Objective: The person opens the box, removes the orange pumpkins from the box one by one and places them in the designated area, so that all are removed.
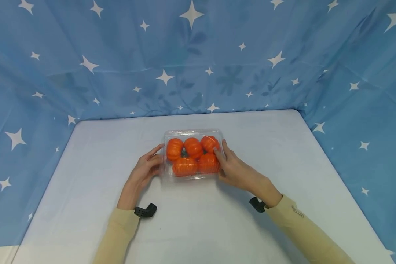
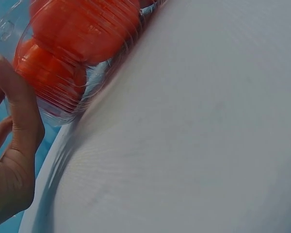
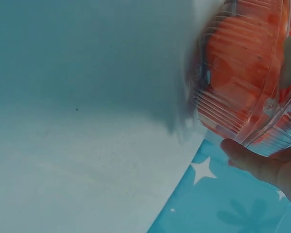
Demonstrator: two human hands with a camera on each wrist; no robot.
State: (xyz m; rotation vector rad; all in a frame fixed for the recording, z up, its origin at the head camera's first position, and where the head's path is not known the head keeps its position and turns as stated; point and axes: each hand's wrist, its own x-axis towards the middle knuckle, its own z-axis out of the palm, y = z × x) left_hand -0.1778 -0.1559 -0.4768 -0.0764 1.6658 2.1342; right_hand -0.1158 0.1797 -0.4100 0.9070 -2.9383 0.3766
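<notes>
A clear plastic clamshell box [image 1: 193,132] lies toward the back of the white table, between both hands. Several ribbed orange-red fruits [image 1: 193,148], tomato-like, show through it in two rows. The left hand [image 1: 143,169] holds the box's left end; in the left wrist view its thumb [image 2: 20,104] lies along that end, with the other fingers partly hidden behind. At the opposite end, the right hand [image 1: 235,170] grips the box, thumb over the top and fingers along the side. In the right wrist view a fingertip [image 3: 235,149] meets the box's ridged lower edge.
The white-covered table [image 1: 198,216] narrows toward the back. Blue curtains [image 1: 191,55] with white stars hang behind it and down both sides. Each wrist carries a black device [image 1: 146,211] at the end of a beige sleeve [image 1: 117,234].
</notes>
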